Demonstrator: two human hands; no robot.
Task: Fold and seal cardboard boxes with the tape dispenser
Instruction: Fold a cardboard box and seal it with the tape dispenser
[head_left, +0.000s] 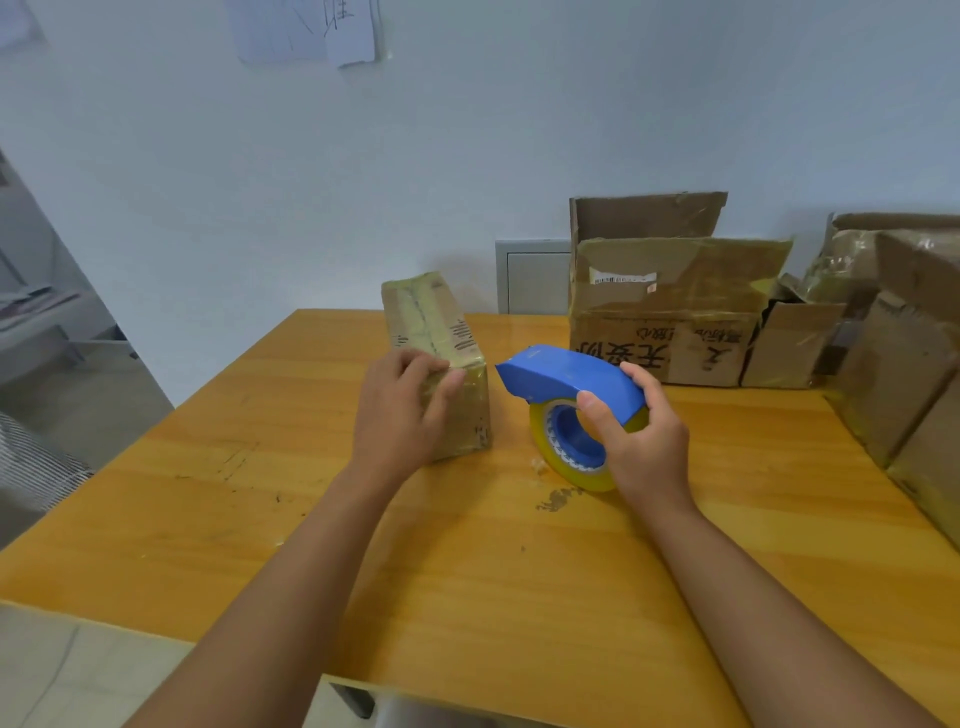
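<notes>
the left hand (400, 410) lies over the near end of a long, narrow cardboard box wrapped in yellowish clear tape (436, 338), fingers curled onto its top edge and gripping it, so that corner of the box is hidden under the palm. the box rests on the orange wood-grain table (467, 571), running away from the viewer toward the wall. just beside it on the right, the right hand (641, 441) clasps a blue plastic tape dispenser holding a roll of clear yellowish tape (566, 410); the thumb presses on the blue cover and the other fingers wrap round the far side, hiding the back of the roll. the roll's lower edge appears to touch the table, though i cannot tell for sure, and the cutting end is hard to make out. behind stands an open brown cardboard box with raised flaps and printed black characters (670, 312), its label too blurred to read. a stack of taped brown cardboard boxes (898, 338) is cut off by the right edge. the tabletop shows dark scuffs and a worn patch near the roll. a pale wall (467, 130) carries blurred paper sheets (311, 28), cut off at the top, and a small white panel (535, 278) low down. grey floor shows at left.
</notes>
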